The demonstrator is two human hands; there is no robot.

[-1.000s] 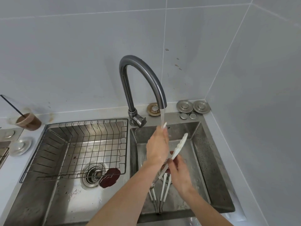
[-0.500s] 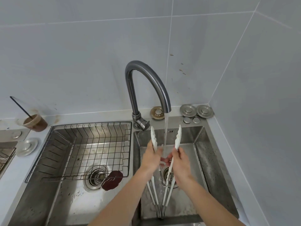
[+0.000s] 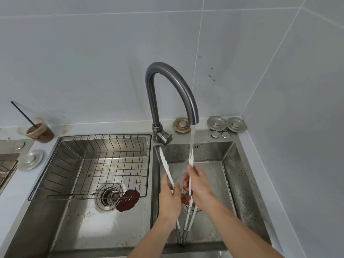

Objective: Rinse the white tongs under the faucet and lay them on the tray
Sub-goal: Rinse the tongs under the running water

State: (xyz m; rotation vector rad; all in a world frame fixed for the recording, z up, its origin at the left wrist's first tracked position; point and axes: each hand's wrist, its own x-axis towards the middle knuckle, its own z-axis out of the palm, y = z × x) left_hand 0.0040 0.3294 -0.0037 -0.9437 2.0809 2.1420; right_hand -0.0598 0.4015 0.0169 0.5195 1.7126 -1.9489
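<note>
The white tongs (image 3: 164,162) stand spread in a V over the right sink basin (image 3: 234,175), hinge low near the front edge. My left hand (image 3: 170,198) grips the left arm of the tongs. My right hand (image 3: 198,185) grips the right arm, whose tip sits in the water stream. The grey curved faucet (image 3: 173,86) runs water straight down onto that tip. No tray is clearly identifiable in view.
A wire basket (image 3: 96,164) rests in the left sink basin, above a drain (image 3: 109,196) and a dark red disc (image 3: 128,200). A cup of brown drink with a straw (image 3: 40,132) stands at back left. Metal sink plugs (image 3: 226,123) lie at back right.
The tongs have shifted left so the right arm's tip is now in the stream, which earlier fell between the arms. Both hands keep their grip; the camera view has moved slightly.
</note>
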